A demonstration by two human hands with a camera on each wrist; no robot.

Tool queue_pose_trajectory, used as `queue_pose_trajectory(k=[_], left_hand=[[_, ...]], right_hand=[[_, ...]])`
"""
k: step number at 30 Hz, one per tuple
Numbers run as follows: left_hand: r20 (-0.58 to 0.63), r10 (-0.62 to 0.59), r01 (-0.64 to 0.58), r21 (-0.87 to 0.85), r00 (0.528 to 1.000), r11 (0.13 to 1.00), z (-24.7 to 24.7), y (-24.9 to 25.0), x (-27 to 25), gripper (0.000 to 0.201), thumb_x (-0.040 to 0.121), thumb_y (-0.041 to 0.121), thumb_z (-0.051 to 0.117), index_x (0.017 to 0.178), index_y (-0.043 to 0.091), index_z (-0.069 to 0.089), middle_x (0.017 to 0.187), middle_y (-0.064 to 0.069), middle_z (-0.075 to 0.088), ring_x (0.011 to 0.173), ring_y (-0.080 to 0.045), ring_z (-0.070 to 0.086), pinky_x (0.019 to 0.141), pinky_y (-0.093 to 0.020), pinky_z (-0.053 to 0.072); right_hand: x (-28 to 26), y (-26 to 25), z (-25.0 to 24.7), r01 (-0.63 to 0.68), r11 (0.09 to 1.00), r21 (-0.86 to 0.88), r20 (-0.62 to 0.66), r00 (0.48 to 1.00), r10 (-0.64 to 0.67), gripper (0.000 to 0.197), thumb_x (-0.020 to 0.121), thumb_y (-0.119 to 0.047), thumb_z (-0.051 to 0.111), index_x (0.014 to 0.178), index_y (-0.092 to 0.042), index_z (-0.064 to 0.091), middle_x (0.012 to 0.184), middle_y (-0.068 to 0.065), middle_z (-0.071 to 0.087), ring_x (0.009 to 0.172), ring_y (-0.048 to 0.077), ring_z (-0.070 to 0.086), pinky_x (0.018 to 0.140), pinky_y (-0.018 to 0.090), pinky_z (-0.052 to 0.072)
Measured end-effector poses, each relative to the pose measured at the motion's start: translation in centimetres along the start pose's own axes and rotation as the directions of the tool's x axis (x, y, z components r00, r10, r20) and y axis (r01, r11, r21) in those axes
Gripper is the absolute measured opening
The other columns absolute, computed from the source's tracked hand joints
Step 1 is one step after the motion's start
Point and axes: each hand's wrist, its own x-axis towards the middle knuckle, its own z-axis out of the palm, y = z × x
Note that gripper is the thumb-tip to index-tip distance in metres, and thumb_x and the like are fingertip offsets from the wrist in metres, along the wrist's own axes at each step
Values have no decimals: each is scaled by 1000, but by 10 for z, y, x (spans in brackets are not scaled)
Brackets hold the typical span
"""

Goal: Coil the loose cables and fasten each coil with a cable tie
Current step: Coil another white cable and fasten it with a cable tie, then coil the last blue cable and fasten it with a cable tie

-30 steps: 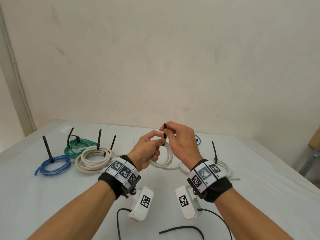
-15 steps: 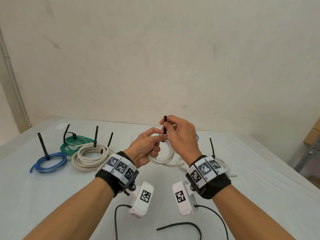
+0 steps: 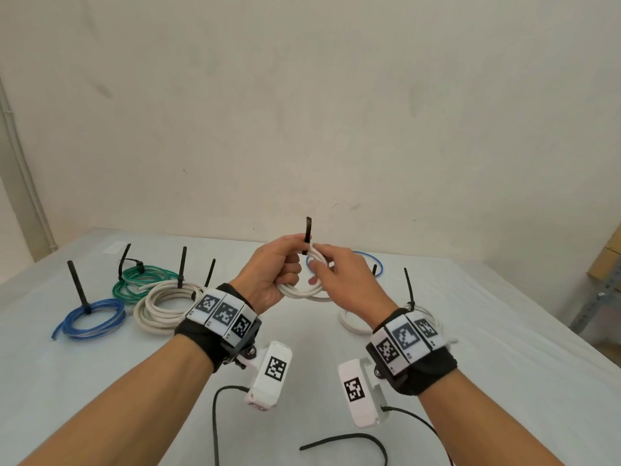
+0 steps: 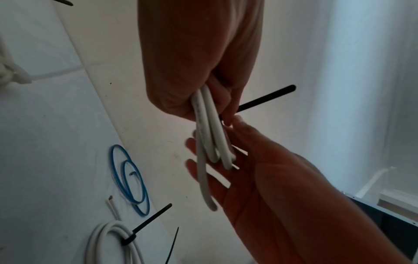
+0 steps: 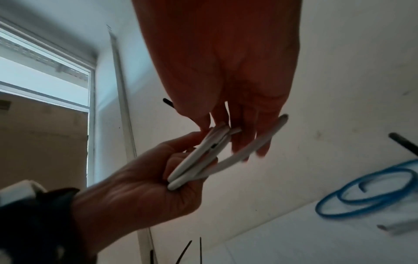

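Observation:
I hold a small white cable coil (image 3: 299, 291) above the table, with a black cable tie (image 3: 308, 230) around its top and the tail pointing straight up. My left hand (image 3: 289, 258) grips the coil's strands and pinches the tie at its base; the left wrist view shows the coil (image 4: 204, 142) leaving that fist beside the tie's tail (image 4: 267, 98). My right hand (image 3: 317, 274) is at the coil's right side, its fingers (image 5: 246, 135) straight and spread against the strands (image 5: 196, 160), gripping nothing. The tie's head is hidden by my fingers.
Tied coils lie at the left: blue (image 3: 90, 317), green (image 3: 141, 284) and white (image 3: 164, 304). Another tied white coil (image 3: 353, 322) lies at the right and a loose blue cable (image 3: 369, 260) lies behind my hands. A spare black tie (image 3: 349, 442) lies near the front edge.
My right hand has let go of the tie's tail and opened its fingers beside the coil. The tail now stands taller above my left hand.

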Motion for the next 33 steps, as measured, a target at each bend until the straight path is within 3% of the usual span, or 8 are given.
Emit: queue_pose_trajectory(k=[6,10,14,18,21,24,29,33], left_hand=[[-191,37,-66,-146,981,987,-3,-14,2,19,95,-3,55,85,10,65,55,6,25,40,-8,20,34,-19,21],[-198,0,-56,-274,980,960,2,-22,4,24,98,-5,41,106,6,61,57,4,24,41,-10,22,37,-21,27],[-34,-110,105,-125,993,987,7,-38,-3,28,96,-8,35,99,10,56,65,-4,36,52,-17,38,55,-30,44],[51,-245,227,230,968,946,8,-47,-12,20,98,-9,41,92,6,52,78,-14,53,69,-27,54,78,-41,53],[66,-272,215,448,960,868,1,-46,-9,22,98,-9,46,110,7,55,98,-17,63,85,-27,63,91,-40,54],[91,-278,194,515,956,835,-8,-38,-2,31,99,-9,46,123,-1,63,107,-18,67,99,-27,66,94,-38,56],[49,-238,182,502,970,846,-12,-28,1,30,102,-7,43,117,-6,68,106,-20,72,98,-28,71,91,-37,60],[1,-210,183,479,978,859,-11,-28,1,24,105,3,48,112,-4,69,99,-17,72,94,-28,72,89,-37,60]], right_hand=[[-8,7,2,-246,859,-448,-44,966,254,57,100,-63,50,119,-10,61,126,12,62,120,34,56,91,43,50],[-4,8,-1,-551,815,181,197,832,518,53,102,-45,59,119,5,56,103,24,73,83,35,78,76,42,65],[0,26,-8,-480,846,233,95,877,472,34,101,-12,58,133,-1,55,111,25,71,85,29,76,79,45,65],[-4,39,-23,-467,884,16,146,876,460,27,100,-7,56,125,-15,65,95,12,76,57,11,69,50,21,55],[-9,51,-34,-460,881,-114,195,859,473,25,101,-8,56,122,-17,66,82,6,75,52,7,67,48,21,54],[-15,66,-44,-465,843,-270,267,805,529,27,100,-8,54,122,-18,65,90,9,79,63,14,71,69,34,63],[-24,84,-55,-388,766,-513,296,757,582,32,100,-10,53,122,-25,70,96,4,74,72,13,66,45,14,45],[-25,101,-60,-325,724,-609,243,792,560,30,97,-19,62,120,-35,72,131,-1,66,119,20,63,94,28,54]])
